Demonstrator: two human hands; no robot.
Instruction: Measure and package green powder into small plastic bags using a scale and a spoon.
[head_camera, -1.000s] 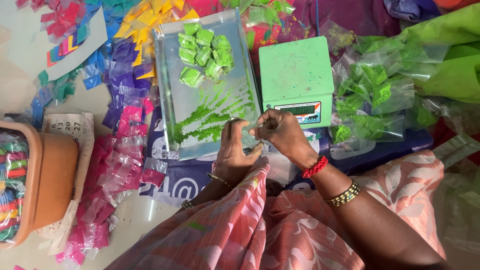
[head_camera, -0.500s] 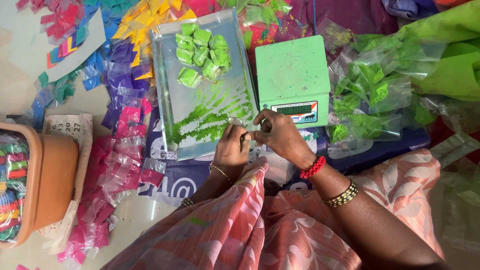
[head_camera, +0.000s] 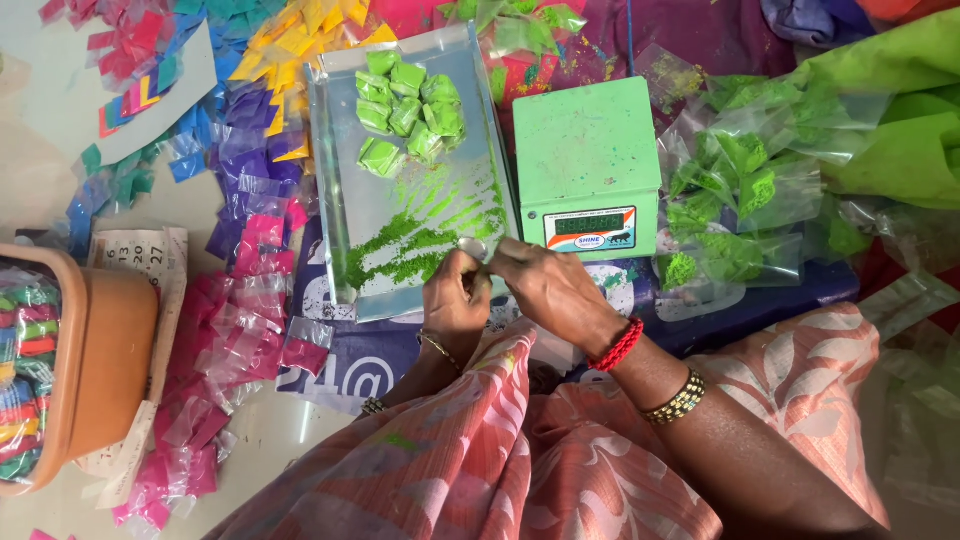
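While both hands meet at the near edge of a metal tray (head_camera: 335, 150), a person seated on the floor works a small clear packet (head_camera: 478, 250) of green powder. The left hand (head_camera: 455, 300) pinches it from below, fingers closed on the plastic; the right hand (head_camera: 548, 285) folds over its top, fingers curled tight, so the packet is mostly hidden. Judging by the grip, the packet is being closed up, and the next move would call for a firm press along its mouth without spilling.

On the tray, loose green powder (head_camera: 420, 235) lies just beyond the hands, and a cluster of filled green packets (head_camera: 405, 110) sits at its far end. Right of the tray stands a green box-shaped weighing scale (head_camera: 585, 160) with a small display; further right, a heap of clear bags of green powder (head_camera: 740, 190). Left of the tray, pink packets (head_camera: 250, 320), purple packets (head_camera: 245, 130) and yellow packets (head_camera: 300, 40) spread out, with an orange tub (head_camera: 100, 360) beyond.
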